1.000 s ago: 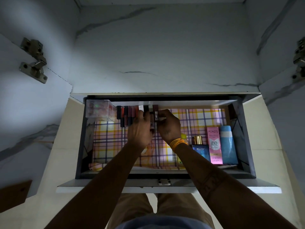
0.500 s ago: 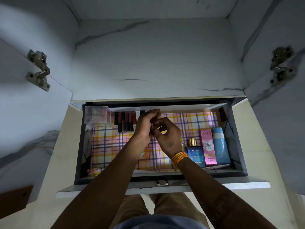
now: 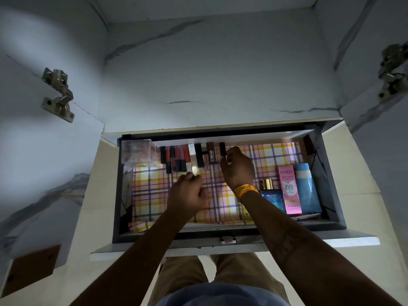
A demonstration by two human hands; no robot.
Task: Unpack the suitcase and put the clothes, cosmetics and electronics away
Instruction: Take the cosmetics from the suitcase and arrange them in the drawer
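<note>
An open grey drawer (image 3: 331, 164) lined with plaid paper (image 3: 150, 193) holds cosmetics. Several lipstick tubes (image 3: 176, 159) stand in a row along its back edge. My right hand (image 3: 239, 171) pinches a dark lipstick tube (image 3: 222, 149) at the right end of that row. My left hand (image 3: 187, 196) hovers lower over the liner with fingers curled, holding nothing that I can see. A clear plastic box (image 3: 140, 153) sits in the back left corner. At the right lie a blue perfume bottle (image 3: 271, 196), a pink Pond's BB cream box (image 3: 289, 191) and a light blue tube (image 3: 306, 188).
The drawer sits inside a marble-patterned cupboard with metal door hinges at the left (image 3: 58, 93) and right (image 3: 391, 71). The drawer's front lip carries a small metal latch (image 3: 227, 240). My legs in tan trousers stand below the drawer.
My hands have parted. The left hand has drawn back toward me from the lipstick row, while the right has carried a dark tube to the row's right end.
</note>
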